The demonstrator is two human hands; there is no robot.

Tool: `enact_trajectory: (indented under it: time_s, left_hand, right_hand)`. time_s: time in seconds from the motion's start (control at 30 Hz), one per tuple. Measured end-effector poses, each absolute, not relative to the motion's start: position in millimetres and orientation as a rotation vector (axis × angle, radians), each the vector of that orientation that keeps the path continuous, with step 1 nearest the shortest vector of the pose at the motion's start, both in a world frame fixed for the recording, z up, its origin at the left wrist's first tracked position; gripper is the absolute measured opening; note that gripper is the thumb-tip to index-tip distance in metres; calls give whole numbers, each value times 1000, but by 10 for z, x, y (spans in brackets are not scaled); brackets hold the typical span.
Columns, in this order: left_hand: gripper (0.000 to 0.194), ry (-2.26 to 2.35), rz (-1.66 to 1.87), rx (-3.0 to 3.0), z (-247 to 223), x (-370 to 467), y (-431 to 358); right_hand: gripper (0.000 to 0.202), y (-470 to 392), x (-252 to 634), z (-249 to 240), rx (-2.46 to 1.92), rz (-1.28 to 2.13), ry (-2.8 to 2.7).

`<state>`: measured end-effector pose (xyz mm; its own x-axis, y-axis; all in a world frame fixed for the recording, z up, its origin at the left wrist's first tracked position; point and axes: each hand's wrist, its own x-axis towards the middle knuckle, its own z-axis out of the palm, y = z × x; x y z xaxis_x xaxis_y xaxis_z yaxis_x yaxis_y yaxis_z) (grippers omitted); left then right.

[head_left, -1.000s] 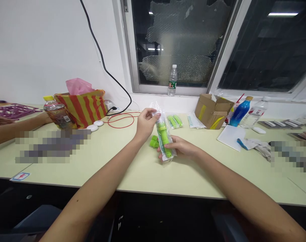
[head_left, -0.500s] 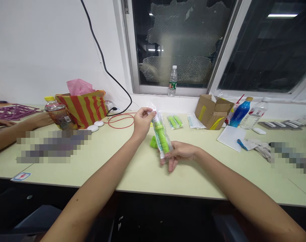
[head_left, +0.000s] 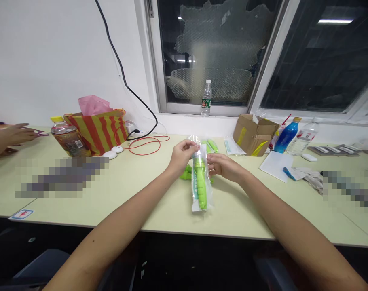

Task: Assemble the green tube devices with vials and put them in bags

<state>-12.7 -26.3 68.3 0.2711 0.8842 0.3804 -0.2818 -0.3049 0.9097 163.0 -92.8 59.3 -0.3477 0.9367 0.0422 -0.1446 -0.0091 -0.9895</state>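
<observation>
A clear plastic bag (head_left: 201,190) holds a bright green, tube-shaped plastic piece with a ribbed cap end, and a printed teal slip. It hangs upright above the table. My left hand (head_left: 184,155) pinches the bag's top edge between thumb and fingers. Beside the bag's upper right side is my right hand (head_left: 225,165), its fingers apart and partly curled; whether the fingertips touch the plastic I cannot tell. Behind the bag, loose green pieces (head_left: 186,173) lie on the table, mostly hidden. Farther back rests another bag of green pieces (head_left: 212,145), partly covered by my hands.
To the left stand a tea bottle (head_left: 70,137) and a striped bag (head_left: 102,133), near a red cable (head_left: 144,151). A cardboard box (head_left: 253,135), a blue bottle (head_left: 287,135), white paper (head_left: 276,165) and a glove (head_left: 307,177) lie right. Another person's hand (head_left: 12,137) is far left.
The bag has swung from a slant to nearly vertical and come lower. My right hand has left its bottom end and moved up beside its top. The other person's hands have moved left.
</observation>
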Motion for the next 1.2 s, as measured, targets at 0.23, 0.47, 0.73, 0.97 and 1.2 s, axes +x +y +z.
enact_trajectory:
  time_s: [0.23, 0.47, 0.73, 0.97, 1.2]
  left_hand:
    - [27, 624, 1238, 1515, 590, -47, -400]
    - [16, 636, 1174, 1437, 572, -34, -444]
    - [42, 675, 1233, 1326, 564, -34, -421]
    - [28, 729, 1186, 1368, 568, -52, -392]
    - [22, 735, 1210, 1371, 558, -38, -387]
  right_hand:
    - [30, -913, 1629, 587, -1006, 1186, -1270]
    - [25, -858, 1651, 517, -1035, 1035, -1216]
    - [21, -884, 1602, 549, -1088, 928, -1173]
    - [26, -925, 1576, 596, -1105, 917, -1178]
    - [27, -953, 1565, 631, -1134, 886, -1179]
